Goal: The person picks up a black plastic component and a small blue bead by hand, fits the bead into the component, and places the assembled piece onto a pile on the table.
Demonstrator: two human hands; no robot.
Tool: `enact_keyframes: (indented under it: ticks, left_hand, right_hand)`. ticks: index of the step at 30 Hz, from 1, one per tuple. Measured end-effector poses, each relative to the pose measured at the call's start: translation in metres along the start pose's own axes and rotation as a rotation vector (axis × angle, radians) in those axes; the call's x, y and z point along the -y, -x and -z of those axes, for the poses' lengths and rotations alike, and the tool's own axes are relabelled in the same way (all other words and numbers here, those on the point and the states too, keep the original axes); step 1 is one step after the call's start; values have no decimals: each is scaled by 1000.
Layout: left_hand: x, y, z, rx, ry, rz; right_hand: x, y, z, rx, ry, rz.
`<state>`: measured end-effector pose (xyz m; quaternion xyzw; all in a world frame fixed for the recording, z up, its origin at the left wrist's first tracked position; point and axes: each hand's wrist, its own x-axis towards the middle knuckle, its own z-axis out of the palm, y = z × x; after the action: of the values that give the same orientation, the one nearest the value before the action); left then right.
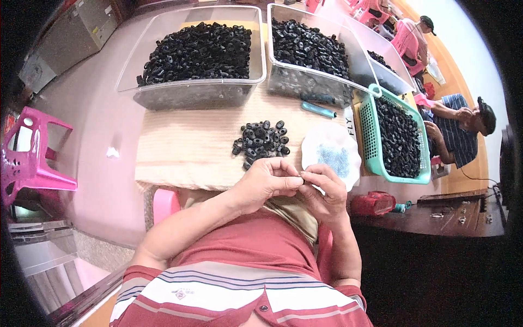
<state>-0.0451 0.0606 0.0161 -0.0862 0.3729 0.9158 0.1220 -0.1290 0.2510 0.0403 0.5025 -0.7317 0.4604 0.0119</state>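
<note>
My left hand [271,184] and my right hand [325,193] meet at the fingertips above the near edge of the table. Thumb and forefinger are pinched together on each hand. Whatever sits between them is too small to make out. Just beyond my left hand lies a loose pile of small black plastic parts [261,140], rounded and with holes. Past my right hand a white scallop-edged plate [311,143] holds a heap of tiny light-blue pieces [333,161].
Two clear plastic bins [199,96] [310,87] full of black parts stand at the back. A green basket [372,143] with more parts is on the right. A teal tube-shaped tool [318,109] lies before the bins. Pink stool [41,158] at left; a person [460,128] sits at right.
</note>
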Motion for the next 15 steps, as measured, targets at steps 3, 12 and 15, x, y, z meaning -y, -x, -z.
enact_keyframes:
  ticks: [3,12,15]
  left_hand:
    - [1,6,7,-10,-112,-42]
    - [-4,27,16,-7,-129,-126]
    - [-2,28,19,11,-197,-171]
  right_hand:
    - [8,-8,4,131,-17,-31]
    - [11,-40,2,320,-174,-108]
    - [14,-70,-8,255,-82,-171]
